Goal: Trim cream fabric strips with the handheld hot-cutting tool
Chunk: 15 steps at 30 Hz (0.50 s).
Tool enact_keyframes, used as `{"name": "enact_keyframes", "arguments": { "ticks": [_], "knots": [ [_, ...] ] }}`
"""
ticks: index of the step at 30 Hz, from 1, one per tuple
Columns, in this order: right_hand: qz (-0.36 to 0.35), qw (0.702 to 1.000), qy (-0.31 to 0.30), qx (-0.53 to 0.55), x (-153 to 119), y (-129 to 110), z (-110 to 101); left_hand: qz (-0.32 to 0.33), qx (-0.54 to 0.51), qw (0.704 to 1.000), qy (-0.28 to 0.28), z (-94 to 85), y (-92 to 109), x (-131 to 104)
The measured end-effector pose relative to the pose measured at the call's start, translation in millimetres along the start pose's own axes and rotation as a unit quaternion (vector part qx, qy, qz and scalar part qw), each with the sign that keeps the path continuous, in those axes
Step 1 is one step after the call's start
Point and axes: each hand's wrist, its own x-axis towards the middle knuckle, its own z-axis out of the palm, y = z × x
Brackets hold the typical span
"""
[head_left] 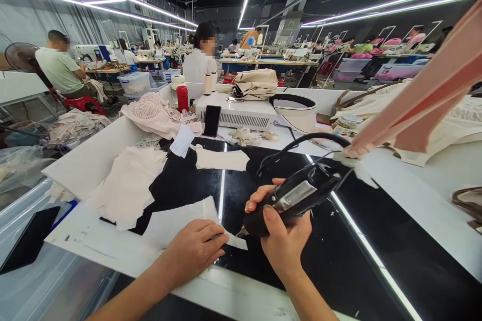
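Observation:
My right hand (282,230) is wrapped round a black corded power tool (293,195). A small metal tip shows at the tool's lower left end, close to the edge of a pale, flat sheet piece (176,223). Palm down, my left hand (198,248) rests on that piece, its fingers lying close together just left of the tip. The piece lies partly on a glossy black board (324,261) and partly on the white table. Whether it is one layer or several I cannot tell.
Left of the board lies a stack of pale fabric pieces (128,185). Beyond are a cut strip (222,159), a paper slip (182,140), an upright phone (212,121) and a white vented box (233,110). Pink cloth (422,85) hangs at right by the cord. Other people sit farther back.

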Motion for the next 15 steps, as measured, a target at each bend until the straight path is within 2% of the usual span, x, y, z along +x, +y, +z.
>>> {"name": "enact_keyframes", "arguments": {
  "ticks": [6,15],
  "knots": [
    [0.003,1.000,-0.011,-0.007,-2,13,7,-0.003,0.001,1.000,0.002,1.7,1,1],
    [-0.007,1.000,-0.019,-0.006,-3,13,7,-0.006,-0.005,1.000,-0.001,2.2,2,0]
  ]
}}
